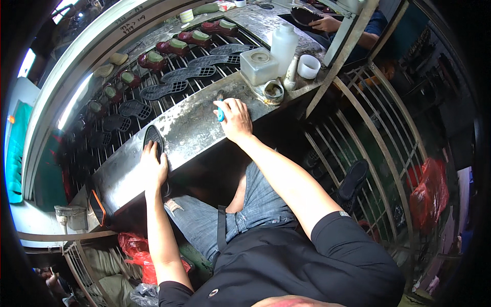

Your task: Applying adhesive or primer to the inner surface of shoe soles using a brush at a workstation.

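My left hand (155,166) has its fingers on a dark shoe sole (153,134) at the metal ledge, gripping its near end. My right hand (236,118) is closed round a small brush with a turquoise handle (221,114); its dark tip lies over the stained ledge (189,115). Past the ledge, several black soles with a grid pattern (189,74) lie on a rack of metal rods. Behind them stands a row of dark red shoe uppers on green lasts (174,47).
At the ledge's right end stand a square translucent container (259,66), a white bottle (284,46), a glue-crusted small pot (273,91) and a white ring-shaped tub (308,66). Barred racks (388,153) flank my right. Across the bench a co-worker's hand (325,23) holds a dark shoe piece.
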Demonstrator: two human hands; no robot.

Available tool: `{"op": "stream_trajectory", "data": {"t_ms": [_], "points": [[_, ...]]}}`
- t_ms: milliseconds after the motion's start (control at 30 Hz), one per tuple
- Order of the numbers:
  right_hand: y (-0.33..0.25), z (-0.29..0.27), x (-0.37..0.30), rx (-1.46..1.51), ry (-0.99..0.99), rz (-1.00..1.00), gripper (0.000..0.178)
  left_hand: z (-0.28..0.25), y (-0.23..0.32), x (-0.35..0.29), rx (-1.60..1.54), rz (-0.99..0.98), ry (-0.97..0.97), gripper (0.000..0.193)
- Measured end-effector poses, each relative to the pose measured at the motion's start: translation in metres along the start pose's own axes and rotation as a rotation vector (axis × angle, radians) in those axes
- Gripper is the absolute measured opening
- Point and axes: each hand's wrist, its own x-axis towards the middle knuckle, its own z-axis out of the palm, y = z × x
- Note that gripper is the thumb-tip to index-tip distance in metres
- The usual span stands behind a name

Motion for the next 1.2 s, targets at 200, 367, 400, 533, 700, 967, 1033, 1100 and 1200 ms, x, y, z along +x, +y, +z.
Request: {"op": "stream_trajectory", "data": {"t_ms": [200,367,400,533,700,967,1033,1100,1200], "points": [[0.001,-0.001,0.001,-0.026,0.002,-0.013,0.032,0.003,0.001,0.001,-0.009,0.016,0.011,0.057],[-0.005,0.001,0.004,0.014,-0.013,-0.002,0.032,0.004,-0.010,-0.001,-0.007,0.046,0.028,0.058],[-0.003,0.002,0.003,0.018,-0.015,0.003,0.033,0.006,-0.010,-0.001,-0.014,0.048,0.032,0.057],[-0.003,0.003,0.002,0.015,-0.014,-0.009,0.034,0.006,-0.008,-0.003,-0.009,0.063,0.055,0.055],[-0.005,0.001,0.003,0.006,0.020,-0.010,0.033,0.009,-0.009,-0.006,-0.010,0.082,0.080,0.052],[-0.003,0.003,0.005,-0.014,0.014,-0.005,0.033,0.003,-0.002,-0.003,-0.016,0.074,0.072,0.050],[-0.004,0.003,0.005,-0.013,0.003,0.001,0.034,0.003,-0.002,-0.004,-0.011,0.087,0.079,0.050],[-0.005,0.003,0.004,-0.003,-0.008,0.014,0.035,0.002,-0.003,-0.004,-0.005,0.084,0.075,0.049],[-0.008,0.003,0.003,-0.001,-0.007,0.012,0.035,-0.002,-0.001,-0.006,-0.012,0.078,0.068,0.049]]}}
